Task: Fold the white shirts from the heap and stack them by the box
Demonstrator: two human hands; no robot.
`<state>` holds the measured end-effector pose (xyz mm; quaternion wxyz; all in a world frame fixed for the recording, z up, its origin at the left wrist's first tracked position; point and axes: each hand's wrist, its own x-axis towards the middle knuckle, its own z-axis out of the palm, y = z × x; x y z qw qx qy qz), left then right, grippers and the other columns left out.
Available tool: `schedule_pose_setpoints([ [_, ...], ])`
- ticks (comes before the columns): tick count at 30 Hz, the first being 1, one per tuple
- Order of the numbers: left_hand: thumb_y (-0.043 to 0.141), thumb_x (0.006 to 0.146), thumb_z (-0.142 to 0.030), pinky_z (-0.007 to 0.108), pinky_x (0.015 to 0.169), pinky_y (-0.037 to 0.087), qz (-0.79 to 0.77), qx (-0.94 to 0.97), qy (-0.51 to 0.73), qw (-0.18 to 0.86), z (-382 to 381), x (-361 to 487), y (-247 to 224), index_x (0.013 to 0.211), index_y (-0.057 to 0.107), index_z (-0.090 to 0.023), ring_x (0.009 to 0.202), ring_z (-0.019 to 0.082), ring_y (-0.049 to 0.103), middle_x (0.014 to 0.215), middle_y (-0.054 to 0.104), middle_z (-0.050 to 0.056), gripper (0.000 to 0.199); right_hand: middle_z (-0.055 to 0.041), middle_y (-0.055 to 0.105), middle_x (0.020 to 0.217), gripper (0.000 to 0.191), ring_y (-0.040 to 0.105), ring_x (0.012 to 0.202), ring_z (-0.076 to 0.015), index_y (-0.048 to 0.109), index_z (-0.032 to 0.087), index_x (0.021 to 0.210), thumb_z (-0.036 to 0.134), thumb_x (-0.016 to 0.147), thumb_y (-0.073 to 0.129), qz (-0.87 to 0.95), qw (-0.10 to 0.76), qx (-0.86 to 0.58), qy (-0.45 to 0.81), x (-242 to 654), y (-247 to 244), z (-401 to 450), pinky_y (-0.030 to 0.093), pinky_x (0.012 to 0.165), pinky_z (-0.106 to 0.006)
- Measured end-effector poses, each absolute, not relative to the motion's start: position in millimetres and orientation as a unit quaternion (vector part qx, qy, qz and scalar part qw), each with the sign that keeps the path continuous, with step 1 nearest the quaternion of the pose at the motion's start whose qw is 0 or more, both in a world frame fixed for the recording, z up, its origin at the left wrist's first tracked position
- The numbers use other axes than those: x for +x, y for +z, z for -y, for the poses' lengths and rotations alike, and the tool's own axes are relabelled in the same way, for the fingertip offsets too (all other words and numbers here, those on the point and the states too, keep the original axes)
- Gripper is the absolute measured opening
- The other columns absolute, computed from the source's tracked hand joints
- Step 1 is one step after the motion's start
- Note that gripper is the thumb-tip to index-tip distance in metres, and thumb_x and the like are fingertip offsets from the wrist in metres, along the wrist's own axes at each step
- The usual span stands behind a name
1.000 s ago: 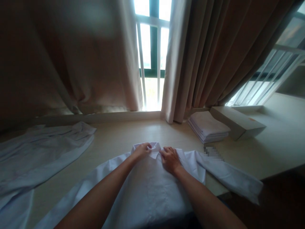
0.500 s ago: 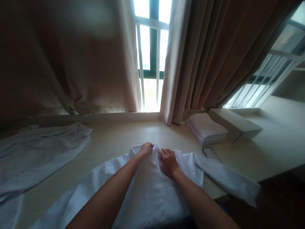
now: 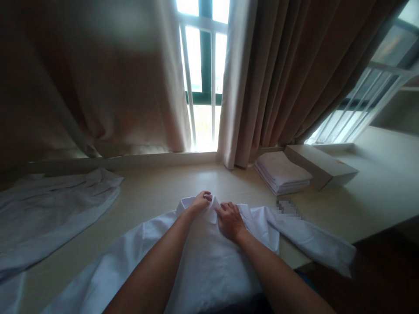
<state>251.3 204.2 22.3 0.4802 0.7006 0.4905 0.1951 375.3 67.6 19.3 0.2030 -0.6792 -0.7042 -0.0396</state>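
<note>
A white shirt (image 3: 212, 261) lies spread on the pale table (image 3: 144, 187), its collar toward the window and one sleeve reaching out to the right. My left hand (image 3: 200, 203) is at the left side of the collar opening, fingers curled on the collar cloth. Just to its right, my right hand (image 3: 229, 220) is closed with its fingertips pinching the other side of the collar. A small gap separates the two hands. The lower end of the shirt runs out of view toward me.
Another white garment (image 3: 59, 213) lies at the left. A stack of folded white clothes (image 3: 283, 172) sits at the back right, beside a box (image 3: 322, 165). Brown curtains (image 3: 288, 74) hang behind the table, around a bright window (image 3: 203, 56).
The fingers of my left hand have lifted and curled slightly at the collar. My right hand has barely shifted. The whole view has moved a little.
</note>
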Motion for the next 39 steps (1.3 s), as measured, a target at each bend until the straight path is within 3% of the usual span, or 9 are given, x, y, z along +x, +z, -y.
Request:
schedule_pose_setpoints([
  [4,0.052,0.082,-0.04,0.02,0.061,0.045,-0.473,0.698,0.208,0.496,-209.7,250.7,24.6,0.131,0.051,-0.017,0.07,0.011,0.061,0.09,0.069,0.005,0.054,-0.0071,0.057,0.11,0.021,0.044,0.105,-0.0232,0.064,0.027,0.106,0.027,0.09,0.049,0.712,0.196,-0.673,-0.049,375.2,19.6,-66.8,0.03,0.091,-0.036],
  [8,0.059,0.077,-0.05,0.022,0.058,0.044,-0.505,0.694,0.207,0.469,-221.2,265.8,21.1,0.105,0.067,-0.011,0.067,0.014,0.061,0.08,0.069,0.006,0.049,-0.0074,0.056,0.108,0.024,0.044,0.102,-0.0232,0.063,0.027,0.109,0.028,0.091,0.047,0.715,0.18,-0.673,-0.053,375.4,19.0,-67.8,0.031,0.088,-0.036],
  [13,0.073,0.063,-0.031,0.024,0.06,0.043,-0.584,0.682,0.213,0.385,-232.6,283.8,14.8,0.089,0.071,-0.015,0.07,0.017,0.063,0.081,0.072,0.008,0.031,-0.006,0.056,0.107,0.024,0.043,0.101,-0.0231,0.062,0.029,0.11,0.029,0.09,0.049,0.716,0.172,-0.674,-0.061,376.9,17.1,-70.2,0.031,0.088,-0.037],
  [16,0.068,0.065,-0.024,0.024,0.06,0.043,-0.589,0.696,0.217,0.35,-232.7,285.6,14.3,0.086,0.072,-0.018,0.071,0.017,0.064,0.081,0.072,0.007,0.022,-0.0056,0.056,0.107,0.022,0.043,0.102,-0.0231,0.062,0.029,0.107,0.029,0.09,0.048,0.716,0.168,-0.676,-0.057,377.4,16.9,-71.3,0.031,0.087,-0.036],
  [20,0.059,0.074,-0.023,0.023,0.064,0.046,-0.543,0.739,0.231,0.325,-227.3,276.8,21.3,0.098,0.071,-0.017,0.073,0.015,0.065,0.087,0.073,0.007,0.028,-0.0056,0.056,0.107,0.022,0.042,0.102,-0.023,0.063,0.029,0.105,0.03,0.091,0.046,0.712,0.168,-0.68,-0.047,377.4,17.3,-71.0,0.03,0.087,-0.036],
  [25,0.047,0.08,-0.017,0.025,0.083,0.047,-0.481,0.8,0.241,0.265,-220.1,218.5,40.6,0.104,0.069,-0.022,0.089,0.015,0.065,0.095,0.072,0.003,0.033,-0.0056,0.057,0.109,0.023,0.042,0.104,-0.0229,0.062,0.028,0.109,0.029,0.091,0.048,0.711,0.182,-0.678,-0.038,377.0,18.6,-68.5,0.03,0.089,-0.034],
  [29,0.048,0.075,-0.011,0.029,0.104,0.035,-0.482,0.821,0.239,0.192,-212.4,151.5,44.4,0.109,0.067,-0.025,0.117,0.017,0.053,0.119,0.065,0.001,0.042,-0.0058,0.057,0.111,0.032,0.043,0.105,-0.0225,0.057,0.028,0.119,0.023,0.088,0.05,0.705,0.194,-0.681,-0.035,375.0,19.6,-67.0,0.029,0.091,-0.034],
  [33,0.052,0.08,-0.03,0.032,0.099,0.04,-0.542,0.795,0.231,0.147,-203.0,117.3,24.2,0.121,0.061,-0.018,0.11,0.021,0.056,0.116,0.065,0.007,0.043,-0.0062,0.057,0.111,0.032,0.043,0.105,-0.0225,0.057,0.027,0.119,0.022,0.088,0.05,0.704,0.19,-0.683,-0.035,372.4,19.7,-65.5,0.029,0.092,-0.034],
  [39,0.04,0.085,-0.058,0.036,0.087,0.042,-0.627,0.744,0.215,0.089,-203.9,126.5,-4.5,0.091,0.071,-0.023,0.098,0.026,0.056,0.1,0.065,0.01,0.047,-0.0059,0.057,0.111,0.029,0.043,0.106,-0.0221,0.059,0.029,0.117,0.025,0.091,0.047,0.705,0.165,-0.689,-0.041,371.1,18.8,-66.8,0.028,0.091,-0.033],
])
